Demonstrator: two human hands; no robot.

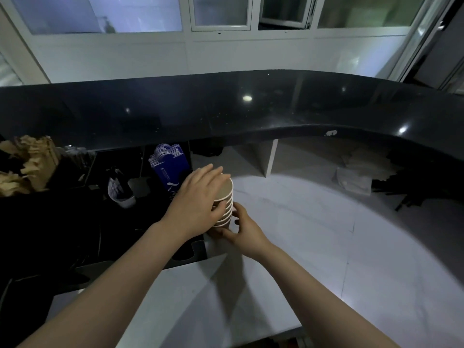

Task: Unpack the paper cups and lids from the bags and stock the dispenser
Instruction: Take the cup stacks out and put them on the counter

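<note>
Both hands grasp a stack of paper cups (224, 202) at frame centre: left hand (198, 197) over its top, right hand (244, 228) gripping its base.

Upright nested cup stack (224, 205) on white counter (326, 247)

Person, head view: two bare forearms are showing from the lower frame edge, no sleeves reaching into view. Left hand (200, 194) and right hand (247, 229) are wearing no gloves, rings, watch or wristband. Fingernails are showing short and unpainted where visible.
</note>
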